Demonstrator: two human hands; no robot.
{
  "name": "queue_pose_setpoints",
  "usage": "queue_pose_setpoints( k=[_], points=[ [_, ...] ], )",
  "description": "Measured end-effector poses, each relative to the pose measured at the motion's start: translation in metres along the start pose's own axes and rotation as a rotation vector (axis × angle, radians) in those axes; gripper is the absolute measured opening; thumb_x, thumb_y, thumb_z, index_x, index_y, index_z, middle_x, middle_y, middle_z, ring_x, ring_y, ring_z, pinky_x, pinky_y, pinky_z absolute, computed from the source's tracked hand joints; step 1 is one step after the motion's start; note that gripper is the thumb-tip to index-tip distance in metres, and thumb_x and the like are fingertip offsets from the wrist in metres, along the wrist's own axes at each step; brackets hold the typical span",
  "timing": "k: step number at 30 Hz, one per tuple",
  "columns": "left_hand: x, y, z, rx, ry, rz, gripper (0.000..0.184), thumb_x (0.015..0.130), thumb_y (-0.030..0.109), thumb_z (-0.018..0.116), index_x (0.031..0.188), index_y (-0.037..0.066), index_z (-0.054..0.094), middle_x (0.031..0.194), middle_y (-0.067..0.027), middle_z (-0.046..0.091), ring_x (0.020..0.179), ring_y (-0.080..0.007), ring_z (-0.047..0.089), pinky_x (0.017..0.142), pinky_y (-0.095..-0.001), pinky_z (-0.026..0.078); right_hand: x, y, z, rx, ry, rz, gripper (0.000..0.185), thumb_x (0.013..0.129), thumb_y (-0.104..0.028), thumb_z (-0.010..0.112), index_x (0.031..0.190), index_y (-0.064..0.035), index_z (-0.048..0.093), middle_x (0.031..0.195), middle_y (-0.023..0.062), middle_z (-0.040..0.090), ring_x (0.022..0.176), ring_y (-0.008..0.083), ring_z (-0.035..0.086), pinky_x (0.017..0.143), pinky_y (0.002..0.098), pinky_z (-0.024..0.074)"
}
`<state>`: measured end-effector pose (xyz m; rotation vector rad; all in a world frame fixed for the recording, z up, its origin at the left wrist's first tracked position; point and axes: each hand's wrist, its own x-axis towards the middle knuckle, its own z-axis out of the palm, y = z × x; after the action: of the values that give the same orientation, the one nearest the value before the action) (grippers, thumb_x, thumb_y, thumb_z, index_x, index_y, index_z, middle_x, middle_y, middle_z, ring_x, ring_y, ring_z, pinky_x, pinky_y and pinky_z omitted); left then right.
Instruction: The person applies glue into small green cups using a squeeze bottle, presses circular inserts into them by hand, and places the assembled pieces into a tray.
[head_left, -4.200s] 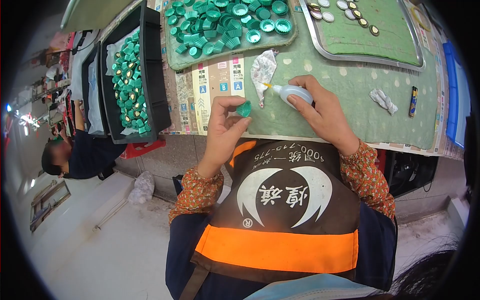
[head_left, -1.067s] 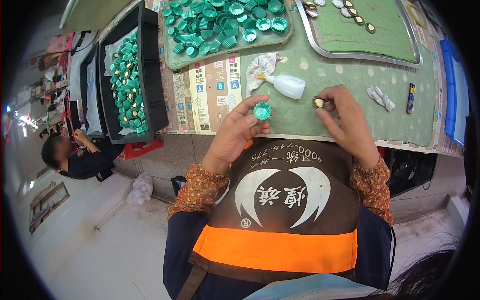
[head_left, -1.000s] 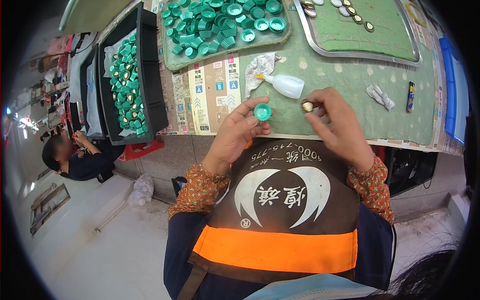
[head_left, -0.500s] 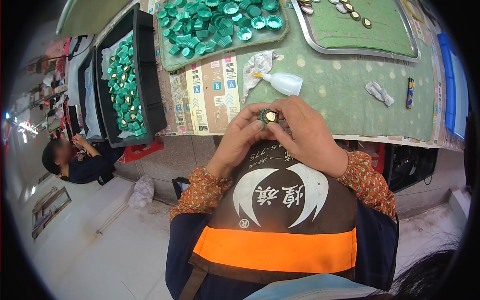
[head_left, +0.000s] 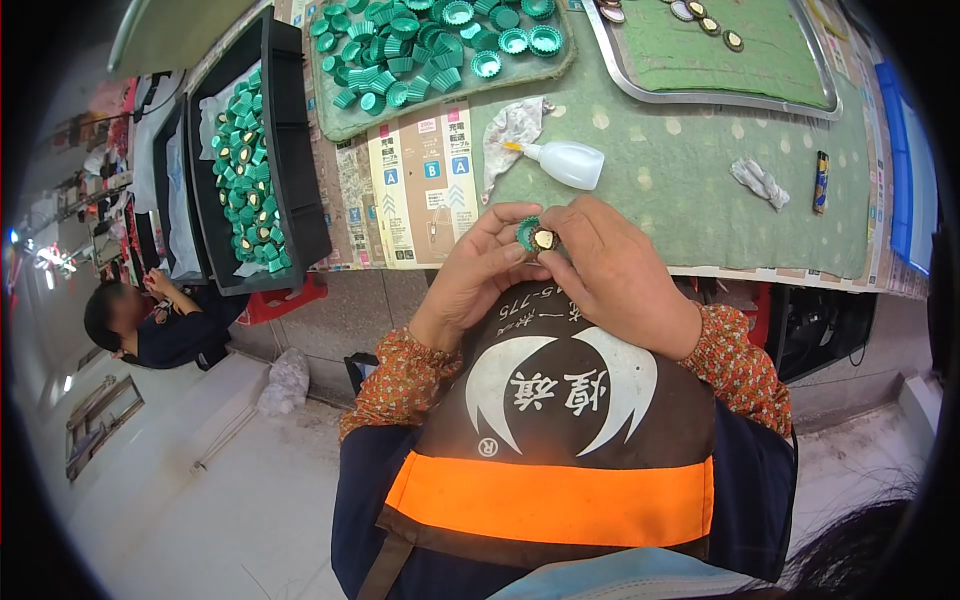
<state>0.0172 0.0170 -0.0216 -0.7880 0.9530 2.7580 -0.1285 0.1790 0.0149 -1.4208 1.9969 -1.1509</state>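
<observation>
My left hand [head_left: 480, 265] is closed, with its thumb and fingers round a small green fluted cup [head_left: 525, 233]. In my right hand [head_left: 612, 262], thumb and forefinger pinch a small round brown piece [head_left: 544, 240] with a shiny cream-gold centre. The brown piece sits at the right side of the cup, partly overlapping it; whether they touch I cannot tell. Just beyond my hands lie a white squeeze bottle [head_left: 572, 165] with an orange tip and a crumpled white cloth [head_left: 512, 135].
Many green cups lie on a tray [head_left: 345, 125] at the back. A black bin [head_left: 300, 180] at left holds filled cups. Back right, a metal-rimmed tray [head_left: 720, 75] carries brown pieces. A crumpled tissue [head_left: 760, 185] and a battery-like cylinder [head_left: 821, 182] lie right. A person [head_left: 165, 320] sits far left.
The brown piece, earlier seated in or over the green cup, has shifted to the right, and more of the cup's inside shows at left. The view has shifted slightly.
</observation>
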Motion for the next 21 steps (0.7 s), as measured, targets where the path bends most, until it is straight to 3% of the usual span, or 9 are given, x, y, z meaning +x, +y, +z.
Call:
queue_pose_setpoints(
  k=[5, 21],
  points=[
    [-0.0021, 0.0033, 0.0039, 0.045, 0.016, -0.031, 0.054, 0.098, 0.011, 0.064, 0.148, 0.003, 0.043, 0.132, -0.0083, 0.061, 0.115, -0.0174, 0.064, 0.098, -0.0328, 0.056, 0.0014, -0.0011, -0.0011, -0.031, 0.002, -0.035, 0.031, 0.085, -0.005, 0.067, 0.113, 0.0013, 0.055, 0.096, 0.017, 0.053, 0.092, 0.0365, 0.058, 0.077, 0.0449, 0.0502],
    [-0.0018, -0.001, 0.0031, 0.065, -0.005, -0.045, 0.049, 0.1, 0.011, 0.062, 0.145, 0.001, 0.046, 0.128, -0.0088, 0.063, 0.113, -0.0171, 0.065, 0.099, -0.033, 0.056, 0.0, -0.0006, -0.0014, -0.044, 0.011, -0.049, 0.029, 0.084, -0.007, 0.068, 0.109, 0.0002, 0.056, 0.096, 0.0152, 0.053, 0.093, 0.0352, 0.058, 0.075, 0.0436, 0.0515]
  ],
)
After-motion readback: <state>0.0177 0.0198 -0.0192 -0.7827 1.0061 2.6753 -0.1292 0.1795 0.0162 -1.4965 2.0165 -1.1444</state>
